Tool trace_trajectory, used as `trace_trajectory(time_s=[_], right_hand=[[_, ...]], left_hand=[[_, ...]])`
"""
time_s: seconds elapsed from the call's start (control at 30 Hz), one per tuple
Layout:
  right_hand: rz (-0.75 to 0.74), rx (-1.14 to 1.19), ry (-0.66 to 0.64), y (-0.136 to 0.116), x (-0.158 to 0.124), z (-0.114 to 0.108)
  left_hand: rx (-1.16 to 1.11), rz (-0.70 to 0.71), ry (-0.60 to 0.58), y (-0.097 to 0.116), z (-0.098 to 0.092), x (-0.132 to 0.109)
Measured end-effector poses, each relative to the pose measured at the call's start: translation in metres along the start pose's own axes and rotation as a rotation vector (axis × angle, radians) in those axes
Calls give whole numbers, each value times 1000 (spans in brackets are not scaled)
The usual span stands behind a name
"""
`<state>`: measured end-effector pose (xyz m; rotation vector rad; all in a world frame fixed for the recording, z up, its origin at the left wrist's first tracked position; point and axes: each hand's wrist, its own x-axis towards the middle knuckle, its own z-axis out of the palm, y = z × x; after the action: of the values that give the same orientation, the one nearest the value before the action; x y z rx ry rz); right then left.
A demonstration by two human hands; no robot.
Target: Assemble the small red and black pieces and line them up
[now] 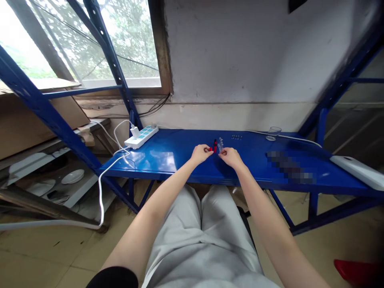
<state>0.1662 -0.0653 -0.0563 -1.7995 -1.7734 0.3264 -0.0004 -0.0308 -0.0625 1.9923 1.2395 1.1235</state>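
On the blue metal table [192,138], both my hands meet near the middle. My left hand [201,154] is closed in a pinch, with a small red piece [210,149] at its fingertips. Just right of it stands a narrow red-and-black piece [215,146], too small to name. My right hand [230,156] pinches the lower end of a clear, jagged plastic piece [221,143], close beside the red-and-black one. Whether the two pieces touch is not clear. Behind my right hand, several tiny metallic bits [237,137] lie in rows.
At the back left lies a white power strip [141,137] with a plugged-in charger and white cable. A clear glass [273,133] stands at the back right. A pixelated dark object [289,167] and a white flat device [358,172] lie on the right. Blue frame posts rise at both sides.
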Motion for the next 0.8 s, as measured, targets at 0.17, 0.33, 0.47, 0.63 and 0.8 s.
trace_trajectory(time_s=[0.17, 0.33, 0.47, 0.63, 0.8], right_hand=[[-7, -28, 40, 4, 1, 8], [14, -55, 73, 4, -2, 17], [-11, -130, 68, 3, -3, 17], [-38, -203, 103, 3, -7, 17], [-31, -205, 122, 4, -11, 19]], left_hand=[[56, -48, 48, 0, 18, -1], [98, -48, 48, -2, 19, -4], [166, -52, 37, -2, 19, -5], [198, -43, 99, 2, 14, -14], [206, 158, 208, 10, 11, -28]])
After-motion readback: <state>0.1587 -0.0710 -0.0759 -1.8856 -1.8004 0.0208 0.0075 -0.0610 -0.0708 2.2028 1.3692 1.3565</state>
